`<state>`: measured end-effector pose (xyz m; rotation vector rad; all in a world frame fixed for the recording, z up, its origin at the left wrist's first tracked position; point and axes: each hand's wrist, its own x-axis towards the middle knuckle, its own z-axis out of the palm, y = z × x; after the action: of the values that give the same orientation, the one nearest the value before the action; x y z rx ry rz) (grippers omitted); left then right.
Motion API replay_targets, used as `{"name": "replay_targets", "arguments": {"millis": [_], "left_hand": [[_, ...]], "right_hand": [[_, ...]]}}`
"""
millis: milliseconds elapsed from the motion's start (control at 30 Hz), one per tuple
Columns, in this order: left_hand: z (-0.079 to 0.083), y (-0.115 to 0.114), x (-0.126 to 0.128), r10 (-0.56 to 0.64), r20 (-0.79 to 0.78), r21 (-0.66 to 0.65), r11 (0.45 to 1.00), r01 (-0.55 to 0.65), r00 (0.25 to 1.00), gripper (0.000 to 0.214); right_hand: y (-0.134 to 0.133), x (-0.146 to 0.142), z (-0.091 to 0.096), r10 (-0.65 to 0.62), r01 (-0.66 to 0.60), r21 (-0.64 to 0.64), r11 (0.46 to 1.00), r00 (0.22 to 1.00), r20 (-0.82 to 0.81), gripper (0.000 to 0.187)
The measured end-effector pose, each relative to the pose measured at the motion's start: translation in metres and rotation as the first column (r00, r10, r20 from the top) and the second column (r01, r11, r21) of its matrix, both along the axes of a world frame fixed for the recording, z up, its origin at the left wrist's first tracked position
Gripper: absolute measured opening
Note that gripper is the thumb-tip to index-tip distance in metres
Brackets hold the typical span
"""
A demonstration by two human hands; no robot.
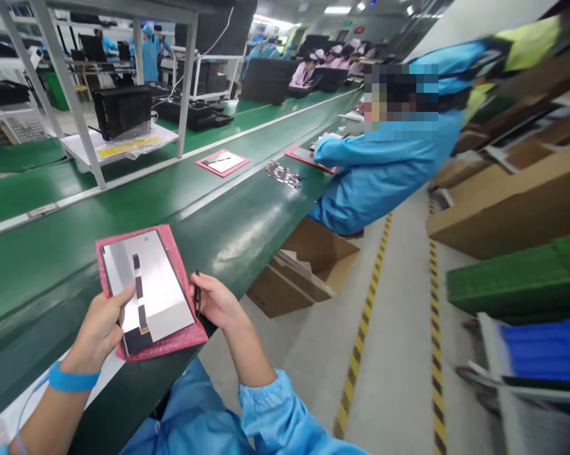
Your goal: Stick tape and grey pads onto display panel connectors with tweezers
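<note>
A silver panel (162, 284) with a dark strip down its middle lies on a pink foam pad (181, 338) at the near edge of the green bench (52, 253). My left hand (100, 328) rests on the panel's lower left corner, its fingers curled against the panel and thumb pointing at the strip. My right hand (216, 302) sits at the pad's right edge, fingers pinched on a thin dark tool (197, 294) held upright. A blue wrist strap (71, 379) circles my left wrist.
A co-worker in a blue coat (384, 170) leans over the bench further along, by another pink pad (308, 158). A third pad (222, 162) lies mid-bench. An open cardboard box (304, 265) sits on the floor below. Metal rack legs (76, 107) stand left; cardboard boxes (512, 202) at right.
</note>
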<state>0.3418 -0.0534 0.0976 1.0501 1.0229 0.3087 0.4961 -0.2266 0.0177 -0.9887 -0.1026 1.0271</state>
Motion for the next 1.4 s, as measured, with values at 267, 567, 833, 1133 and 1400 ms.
{"name": "replay_targets", "arguments": {"millis": [267,567,833,1133,1400], "left_hand": [[-0.023,0.002,-0.037,-0.299,-0.094,0.094,0.947,0.308,0.95,0.049],[-0.011,0.012,-0.067,-0.244,-0.689,0.443,0.603,0.663,0.682,0.029],[-0.003,-0.066,-0.106,-0.33,-0.263,0.536,0.731,0.422,0.906,0.033],[-0.006,-0.088,-0.191,-0.09,-0.214,0.542,0.818,0.195,0.973,0.021],[-0.027,-0.015,-0.269,0.349,-0.376,0.849,0.501,0.168,0.859,0.022]], "right_hand": [[0.002,0.004,-0.005,0.045,-0.034,-0.144,0.989,0.996,0.077,0.044],[0.003,0.007,0.018,-0.123,0.189,-0.222,0.957,0.952,0.281,0.05],[0.013,-0.107,0.066,-0.052,0.041,0.046,0.998,0.963,0.265,0.054],[0.044,-0.177,0.055,0.248,-0.29,-0.001,0.957,0.817,0.521,0.033],[0.12,-0.208,0.061,0.288,-0.28,-0.104,0.954,0.768,0.572,0.015]]}}
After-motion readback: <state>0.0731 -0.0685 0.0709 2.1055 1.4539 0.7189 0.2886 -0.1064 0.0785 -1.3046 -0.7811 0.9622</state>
